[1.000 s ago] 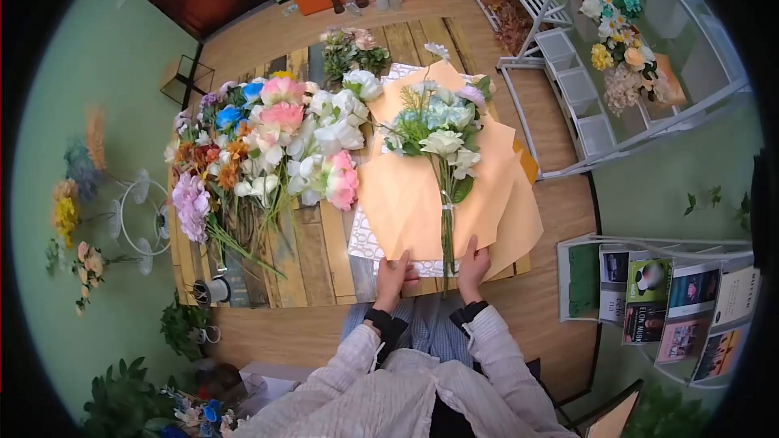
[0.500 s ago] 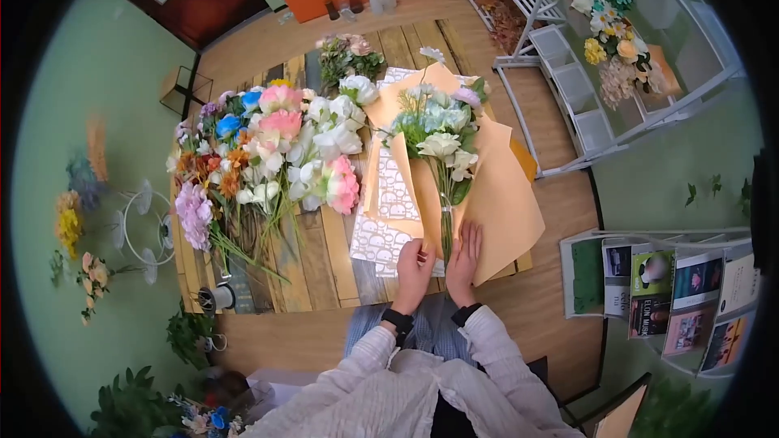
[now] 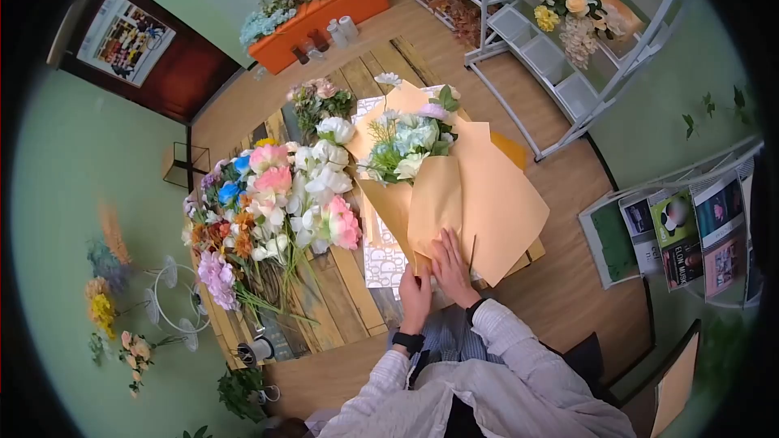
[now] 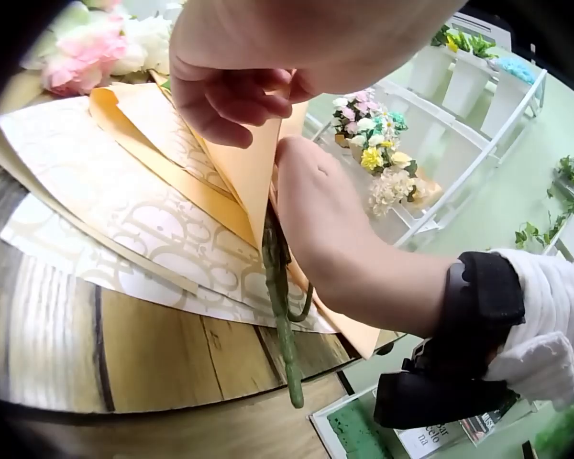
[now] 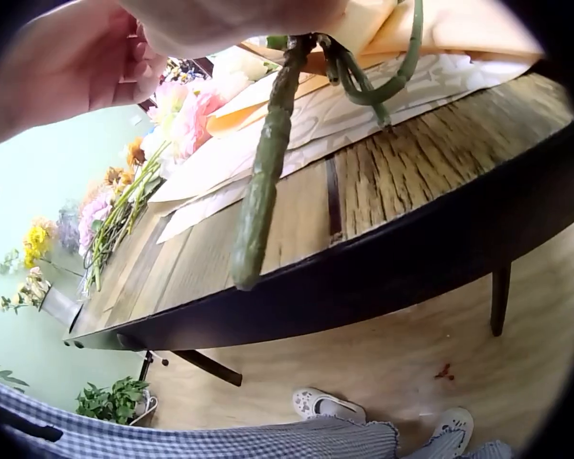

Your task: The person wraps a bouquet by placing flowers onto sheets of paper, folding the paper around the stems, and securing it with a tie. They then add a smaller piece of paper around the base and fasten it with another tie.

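A bouquet [image 3: 414, 136] of pale blue, white and lilac flowers lies on peach wrapping paper [image 3: 507, 211]. The paper's left side is folded across the stems, hiding their upper part. My left hand [image 3: 415, 296] pinches the folded paper near its lower end, fingers curled in the left wrist view. Beside it, my right hand [image 3: 454, 268] lies on the fold with fingers extended, pressing it over the stems. Green stems [image 5: 268, 163] poke out below the hands, past the table edge. White patterned paper [image 4: 143, 225] lies beneath the peach sheets.
Loose flowers [image 3: 272, 203] in many colours cover the table's left side, near a wire spool [image 3: 256, 350]. A small flower bunch [image 3: 320, 105] sits at the back. White racks [image 3: 535, 57] stand right, and a magazine stand [image 3: 673, 231] is near the right wall.
Both hands have come together at the bouquet's base. The left hand has brought the paper's left side up and over the stems; the right hand now presses it. The head view has turned.
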Available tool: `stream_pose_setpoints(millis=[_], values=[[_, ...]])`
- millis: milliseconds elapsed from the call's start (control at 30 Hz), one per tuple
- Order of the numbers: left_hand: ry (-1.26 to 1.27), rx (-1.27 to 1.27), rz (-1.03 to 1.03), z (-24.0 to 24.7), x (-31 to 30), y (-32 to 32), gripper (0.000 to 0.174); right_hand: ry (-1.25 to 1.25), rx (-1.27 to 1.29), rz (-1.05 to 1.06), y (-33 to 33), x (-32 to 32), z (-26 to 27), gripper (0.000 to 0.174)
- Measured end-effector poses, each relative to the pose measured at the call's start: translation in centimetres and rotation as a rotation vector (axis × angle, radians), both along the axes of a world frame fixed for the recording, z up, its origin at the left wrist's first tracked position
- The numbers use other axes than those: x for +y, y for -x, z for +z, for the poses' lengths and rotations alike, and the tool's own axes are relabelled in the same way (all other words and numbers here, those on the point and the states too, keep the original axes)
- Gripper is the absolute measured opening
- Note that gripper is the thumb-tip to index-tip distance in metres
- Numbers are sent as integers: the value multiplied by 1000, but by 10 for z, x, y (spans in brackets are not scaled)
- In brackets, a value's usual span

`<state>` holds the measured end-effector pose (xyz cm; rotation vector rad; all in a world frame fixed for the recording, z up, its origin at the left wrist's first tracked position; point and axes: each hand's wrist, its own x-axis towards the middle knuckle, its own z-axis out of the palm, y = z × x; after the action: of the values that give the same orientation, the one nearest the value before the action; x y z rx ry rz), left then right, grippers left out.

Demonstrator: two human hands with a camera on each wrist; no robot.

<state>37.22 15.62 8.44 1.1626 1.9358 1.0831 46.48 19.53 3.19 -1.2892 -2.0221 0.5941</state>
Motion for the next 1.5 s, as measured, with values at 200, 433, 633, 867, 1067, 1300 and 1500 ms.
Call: stream_pose_setpoints(millis=[200, 433, 633, 867, 1067, 1300, 1500], values=[[-113, 71, -116, -8, -4, 4, 22, -40, -316, 67, -4, 3, -1, 53], [-40, 226, -260, 1, -1, -6, 19, 10, -551, 75, 3, 6, 9, 56], [-10, 235, -308, -2, 14, -12, 20, 14, -297, 77, -5, 4, 12, 56], [-75, 236, -317, -10, 20, -12, 21, 457, 417, 63, -8, 3, -20, 50], [-118, 312, -320, -5, 29, -12, 21, 292, 192, 276, -17, 10, 9, 39], [-224, 39, -497, -11, 34, -3, 13, 683, 403, -109, -17, 3, -41, 19], [-35, -347, -240, -42, 44, 16, 23, 543, 389, -458, -5, 11, -7, 22]])
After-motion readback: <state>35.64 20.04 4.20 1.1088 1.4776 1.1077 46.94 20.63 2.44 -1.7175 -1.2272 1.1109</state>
